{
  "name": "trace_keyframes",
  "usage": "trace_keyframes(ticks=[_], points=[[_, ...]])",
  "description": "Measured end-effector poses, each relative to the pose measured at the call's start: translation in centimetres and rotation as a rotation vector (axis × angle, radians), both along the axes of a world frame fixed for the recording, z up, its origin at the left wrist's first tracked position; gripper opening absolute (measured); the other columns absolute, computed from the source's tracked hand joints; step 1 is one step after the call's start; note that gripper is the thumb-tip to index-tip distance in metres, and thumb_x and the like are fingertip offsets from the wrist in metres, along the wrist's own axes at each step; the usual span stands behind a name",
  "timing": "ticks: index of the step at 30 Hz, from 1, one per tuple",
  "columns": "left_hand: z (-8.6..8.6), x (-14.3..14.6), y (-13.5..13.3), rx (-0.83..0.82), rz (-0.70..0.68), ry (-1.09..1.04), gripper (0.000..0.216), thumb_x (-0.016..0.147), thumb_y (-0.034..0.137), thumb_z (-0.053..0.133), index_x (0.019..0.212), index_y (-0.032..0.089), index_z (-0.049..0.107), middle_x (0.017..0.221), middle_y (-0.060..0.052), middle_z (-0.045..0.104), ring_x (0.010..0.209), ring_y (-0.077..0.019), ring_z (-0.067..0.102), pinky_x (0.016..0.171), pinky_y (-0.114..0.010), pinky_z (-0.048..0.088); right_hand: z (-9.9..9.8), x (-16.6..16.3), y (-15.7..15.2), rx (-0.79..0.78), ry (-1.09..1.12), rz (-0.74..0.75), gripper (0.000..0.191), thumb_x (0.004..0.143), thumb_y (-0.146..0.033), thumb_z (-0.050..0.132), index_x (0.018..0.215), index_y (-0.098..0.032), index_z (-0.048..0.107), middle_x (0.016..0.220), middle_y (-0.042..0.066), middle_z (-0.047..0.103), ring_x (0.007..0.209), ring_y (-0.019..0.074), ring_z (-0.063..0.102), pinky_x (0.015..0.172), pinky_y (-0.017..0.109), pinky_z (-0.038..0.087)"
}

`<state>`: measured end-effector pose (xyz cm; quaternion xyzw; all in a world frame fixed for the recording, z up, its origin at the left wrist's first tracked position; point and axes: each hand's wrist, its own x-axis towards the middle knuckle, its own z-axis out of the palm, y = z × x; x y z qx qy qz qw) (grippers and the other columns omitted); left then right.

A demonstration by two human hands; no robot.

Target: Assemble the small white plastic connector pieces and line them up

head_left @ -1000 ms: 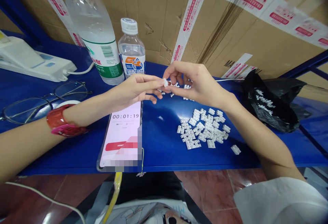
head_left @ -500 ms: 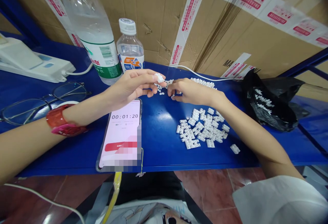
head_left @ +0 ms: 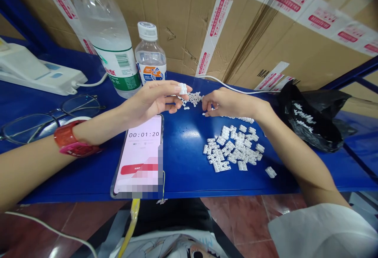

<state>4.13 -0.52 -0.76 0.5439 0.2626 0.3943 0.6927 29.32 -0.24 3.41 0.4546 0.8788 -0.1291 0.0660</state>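
At ten o'clock, my left hand (head_left: 158, 97) pinches a white block (head_left: 183, 89), just short of twelve, between thumb and fingers, perhaps to leave its ridged side exposed. At two, my right hand (head_left: 226, 101) curls low over the desk (head_left: 183, 152), grip narrow; I can't tell whether it holds anything. Loose white bits (head_left: 194, 98) lie between them, probably for short reaches; similar blocks (head_left: 242, 146) sit at four, seemingly set apart.

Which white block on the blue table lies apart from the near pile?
The lone white block to the pile's lower right, towards the right forearm; bare blue surrounds it, while the others sit clustered together.
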Motion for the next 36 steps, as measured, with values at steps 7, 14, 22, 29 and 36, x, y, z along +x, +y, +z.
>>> trace_keyframes(ticks=[7, 14, 22, 29, 36], points=[[0.0, 0.0, 0.1, 0.006, 0.016, 0.004, 0.018, 0.085, 0.030, 0.078, 0.094, 0.015, 0.085, 0.085, -0.006, 0.073, 0.067, -0.0119, 0.059, 0.059, -0.024, 0.045, -1.2, -1.4, -0.4, 0.030, -0.007, 0.012, 0.010, 0.086, -0.007, 0.067, 0.086, -0.016, 0.069, 0.077, 0.001, 0.067, 0.067, 0.0131, 0.055, 0.068, 0.030, 0.040], [-0.3, -0.1, -0.2, 0.182, 0.034, 0.128, 0.016, 0.080, 0.024, 0.082, 0.095, 0.019, 0.084, 0.091, -0.005, 0.080, 0.075, -0.0160, 0.068, 0.065, -0.028, 0.051, -0.1, -1.4, -0.4, 0.066, 0.455, 0.041, 0.010, 0.083, -0.011, 0.068, 0.088, -0.018, 0.064, 0.081, -0.001, 0.068, 0.072, 0.0124, 0.059, 0.072, 0.029, 0.047], [0.2, 0.3, -0.9, 0.291, 0.158, 0.228, 0.015, 0.078, 0.026, 0.085, 0.093, 0.021, 0.086, 0.078, -0.004, 0.082, 0.078, -0.0196, 0.075, 0.065, -0.028, 0.053, 1.5, -2.7, -2.0, -0.090, 0.911, -0.098, 0.023, 0.083, -0.035, 0.084, 0.089, -0.020, 0.067, 0.088, 0.005, 0.074, 0.084, 0.0196, 0.071, 0.078, 0.037, 0.060], [0.0, 0.3, -1.0, 0.315, 0.197, 0.251, 0.019, 0.079, 0.029, 0.086, 0.095, 0.021, 0.086, 0.086, -0.006, 0.083, 0.082, -0.0217, 0.075, 0.069, -0.031, 0.057, 0.8, -3.2, -2.2, -0.050, 0.918, -0.144, 0.022, 0.087, -0.039, 0.080, 0.091, -0.019, 0.070, 0.084, 0.005, 0.075, 0.085, 0.0197, 0.073, 0.082, 0.037, 0.063], [-0.1, 0.3, -0.9, 0.267, 0.190, 0.206, 0.016, 0.079, 0.027, 0.086, 0.093, 0.018, 0.085, 0.084, -0.007, 0.082, 0.084, -0.0213, 0.074, 0.071, -0.032, 0.055, -0.4, -3.5, -1.7, -0.019, 0.980, -0.139, 0.031, 0.088, -0.047, 0.078, 0.094, -0.018, 0.069, 0.085, 0.003, 0.075, 0.082, 0.0161, 0.072, 0.083, 0.034, 0.061]])
